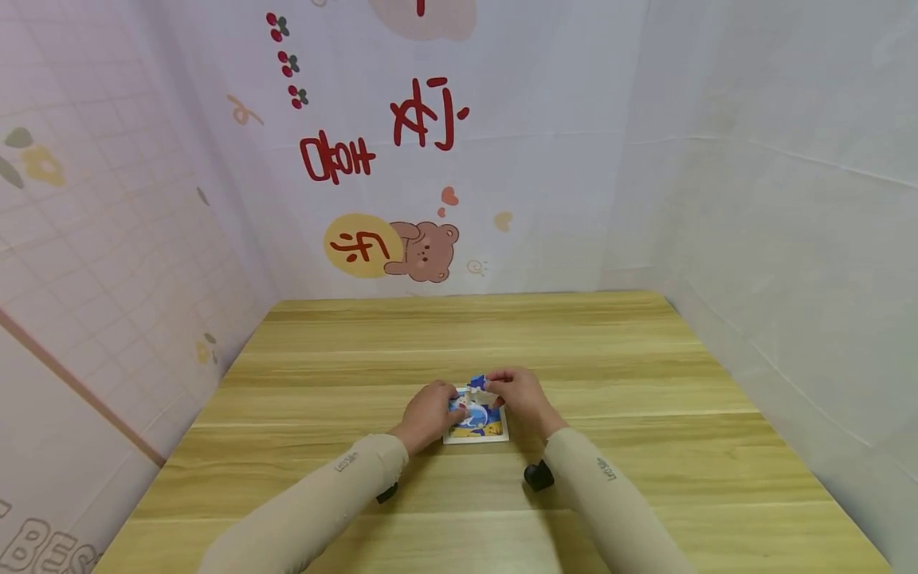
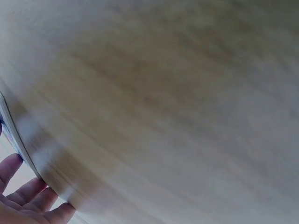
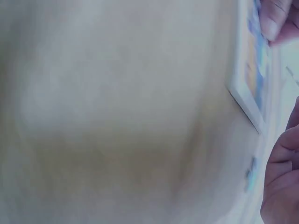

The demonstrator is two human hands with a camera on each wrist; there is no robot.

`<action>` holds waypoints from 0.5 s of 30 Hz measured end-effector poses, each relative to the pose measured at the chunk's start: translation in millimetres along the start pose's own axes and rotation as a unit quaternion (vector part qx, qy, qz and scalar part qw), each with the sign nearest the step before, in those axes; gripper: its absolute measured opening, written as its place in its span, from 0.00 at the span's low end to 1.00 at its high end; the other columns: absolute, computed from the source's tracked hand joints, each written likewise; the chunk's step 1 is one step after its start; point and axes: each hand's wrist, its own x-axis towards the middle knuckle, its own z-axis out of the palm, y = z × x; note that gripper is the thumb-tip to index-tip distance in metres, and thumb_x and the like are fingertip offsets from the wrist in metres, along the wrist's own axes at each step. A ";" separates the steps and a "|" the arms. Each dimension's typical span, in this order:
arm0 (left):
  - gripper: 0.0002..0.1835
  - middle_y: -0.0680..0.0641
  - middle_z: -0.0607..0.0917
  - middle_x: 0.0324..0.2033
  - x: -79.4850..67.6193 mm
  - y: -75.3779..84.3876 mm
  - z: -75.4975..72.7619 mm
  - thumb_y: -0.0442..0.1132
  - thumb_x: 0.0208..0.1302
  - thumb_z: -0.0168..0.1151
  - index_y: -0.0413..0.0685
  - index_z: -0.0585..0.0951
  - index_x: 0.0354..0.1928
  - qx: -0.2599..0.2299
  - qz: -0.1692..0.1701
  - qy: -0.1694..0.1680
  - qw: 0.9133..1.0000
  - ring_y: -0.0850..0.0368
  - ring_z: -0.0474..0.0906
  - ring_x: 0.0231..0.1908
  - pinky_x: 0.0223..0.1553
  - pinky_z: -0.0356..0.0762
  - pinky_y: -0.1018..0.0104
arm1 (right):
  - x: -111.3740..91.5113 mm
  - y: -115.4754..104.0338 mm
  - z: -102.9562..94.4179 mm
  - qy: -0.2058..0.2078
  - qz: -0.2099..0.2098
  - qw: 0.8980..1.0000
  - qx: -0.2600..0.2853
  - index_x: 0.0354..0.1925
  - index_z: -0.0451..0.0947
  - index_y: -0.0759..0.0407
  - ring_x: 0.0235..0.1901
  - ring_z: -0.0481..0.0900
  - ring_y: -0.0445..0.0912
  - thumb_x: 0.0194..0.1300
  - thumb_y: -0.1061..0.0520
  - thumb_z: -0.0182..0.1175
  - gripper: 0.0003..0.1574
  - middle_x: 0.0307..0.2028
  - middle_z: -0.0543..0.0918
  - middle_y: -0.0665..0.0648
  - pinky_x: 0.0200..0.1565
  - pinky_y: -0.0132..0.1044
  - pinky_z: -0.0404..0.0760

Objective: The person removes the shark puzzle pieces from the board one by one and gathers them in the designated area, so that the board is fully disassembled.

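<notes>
Fitting a piece seems to be the step in hand: the right hand (image 1: pixel 522 395) pinches one blue jigsaw piece (image 1: pixel 478 383) at the far edge of one white-framed jigsaw puzzle (image 1: pixel 476 439) on the worktop (image 1: pixel 610 359), the left hand (image 1: pixel 429 410) gripping its left side. Next likely calls for turning the piece to match the pale gap; the pieces already inside cannot be counted.
</notes>
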 end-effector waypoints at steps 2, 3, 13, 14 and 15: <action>0.19 0.40 0.82 0.46 0.2 0.0 -0.1 0.46 0.63 0.69 0.37 0.83 0.46 -0.001 0.002 0.002 1.000 0.46 0.79 0.48 0.51 0.76 0.51 | 1.6 -2.9 -9.7 0.005 -0.007 1.000 0.006 0.46 0.82 0.64 0.26 0.79 0.46 0.70 0.59 0.61 0.10 0.38 0.84 0.58 0.27 0.33 0.73; 0.19 0.40 0.82 0.46 0.1 -0.1 -0.1 0.46 0.63 0.69 0.37 0.83 0.46 -0.002 0.002 0.004 1.000 0.46 0.79 0.47 0.51 0.76 0.50 | 2.5 -3.8 -15.1 0.007 -0.007 1.000 0.013 0.47 0.82 0.65 0.26 0.79 0.46 0.70 0.60 0.61 0.11 0.38 0.84 0.60 0.27 0.33 0.72; 0.20 0.40 0.81 0.52 -2.2 -3.3 3.1 0.47 0.63 0.70 0.38 0.83 0.48 -0.011 -0.003 0.012 1.000 0.44 0.78 0.52 0.53 0.76 0.51 | 6.5 9.7 -68.2 0.019 0.012 1.000 0.008 0.53 0.79 0.65 0.29 0.80 0.44 0.71 0.57 0.60 0.17 0.43 0.83 0.59 0.34 0.39 0.76; 0.20 0.39 0.81 0.52 -2.3 -3.6 3.3 0.47 0.63 0.70 0.38 0.83 0.48 -0.012 -0.001 0.012 1.000 0.44 0.78 0.52 0.53 0.76 0.51 | 5.7 11.8 -72.1 0.021 0.016 1.000 0.007 0.53 0.79 0.65 0.30 0.80 0.45 0.71 0.57 0.60 0.17 0.44 0.84 0.60 0.35 0.39 0.76; 0.20 0.39 0.81 0.52 -2.6 -3.6 3.3 0.47 0.63 0.70 0.38 0.83 0.48 -0.013 0.002 0.012 1.000 0.44 0.79 0.52 0.53 0.76 0.50 | 4.5 13.8 -76.0 0.025 0.021 0.999 0.005 0.53 0.79 0.65 0.30 0.80 0.45 0.71 0.57 0.60 0.17 0.45 0.83 0.60 0.35 0.39 0.76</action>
